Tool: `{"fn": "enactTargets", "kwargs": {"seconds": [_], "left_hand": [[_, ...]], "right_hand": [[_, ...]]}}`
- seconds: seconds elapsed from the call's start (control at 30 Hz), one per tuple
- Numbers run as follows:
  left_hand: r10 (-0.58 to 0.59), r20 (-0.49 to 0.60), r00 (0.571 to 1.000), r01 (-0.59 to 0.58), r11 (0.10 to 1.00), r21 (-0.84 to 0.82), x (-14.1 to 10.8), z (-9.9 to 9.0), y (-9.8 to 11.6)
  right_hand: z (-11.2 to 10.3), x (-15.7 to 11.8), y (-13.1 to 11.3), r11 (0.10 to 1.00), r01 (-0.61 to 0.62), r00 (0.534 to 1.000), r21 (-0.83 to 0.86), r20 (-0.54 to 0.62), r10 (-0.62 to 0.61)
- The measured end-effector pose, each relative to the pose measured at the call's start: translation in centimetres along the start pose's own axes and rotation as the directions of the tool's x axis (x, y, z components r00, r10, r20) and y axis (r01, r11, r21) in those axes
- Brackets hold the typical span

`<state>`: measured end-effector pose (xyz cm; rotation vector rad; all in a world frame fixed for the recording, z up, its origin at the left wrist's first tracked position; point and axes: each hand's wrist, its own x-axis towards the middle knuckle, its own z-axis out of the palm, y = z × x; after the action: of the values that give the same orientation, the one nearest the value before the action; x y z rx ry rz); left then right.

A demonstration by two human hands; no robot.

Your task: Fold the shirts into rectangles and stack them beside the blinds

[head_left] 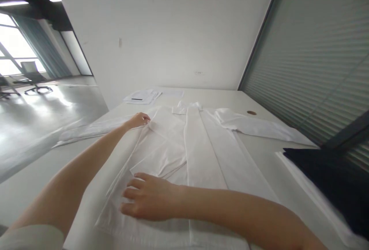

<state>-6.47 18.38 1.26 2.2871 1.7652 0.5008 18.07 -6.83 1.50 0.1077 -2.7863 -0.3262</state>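
A white long-sleeved coat [206, 146] lies spread on the table, its collar at the far end and its sleeves out to both sides. At its left side, by the top of the sleeve, my left hand [138, 120] has its fingers closed on the cloth. Lower down, my right hand [150, 197] lies palm down on the left front panel near the hem, fingers spread. Wrinkles and a folded edge run through the cloth just beyond that hand. My right forearm crosses over the lower front and covers part of it.
Papers [142, 96] lie at the table's far left. On the right edge rests dark navy cloth [331, 184] over white cloth. A round cable hole [251, 112] sits at the back right. A white wall and window blinds [314, 62] bound the table [259, 154].
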Motion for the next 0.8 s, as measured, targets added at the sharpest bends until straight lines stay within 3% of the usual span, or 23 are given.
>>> {"fn": "enactTargets", "kwargs": {"seconds": [0.23, 0.53, 0.67, 0.8], "left_hand": [[-0.028, 0.058, 0.998, 0.035, 0.992, -0.124, -3.7, -0.3, -2.2], [-0.070, 0.070, 0.995, 0.083, 0.979, -0.188, -7.3, -0.2, -2.7], [-0.109, 0.036, 0.993, 0.114, 0.977, -0.182, -7.7, -0.2, -2.6], [-0.148, -0.060, 0.987, 0.138, 0.979, -0.147, -6.9, 0.0, -2.1]], "right_hand": [[2.3, 4.6, -0.7, 0.997, 0.048, 0.999, 0.057, 0.007, -0.049], [2.8, 6.5, 0.5, 0.989, 0.121, 0.991, 0.080, 0.056, -0.125], [2.4, 6.6, 1.3, 0.989, 0.127, 0.992, 0.071, -0.011, -0.126], [0.2, 6.0, 1.8, 0.993, 0.114, 0.984, 0.020, -0.142, -0.110]]}}
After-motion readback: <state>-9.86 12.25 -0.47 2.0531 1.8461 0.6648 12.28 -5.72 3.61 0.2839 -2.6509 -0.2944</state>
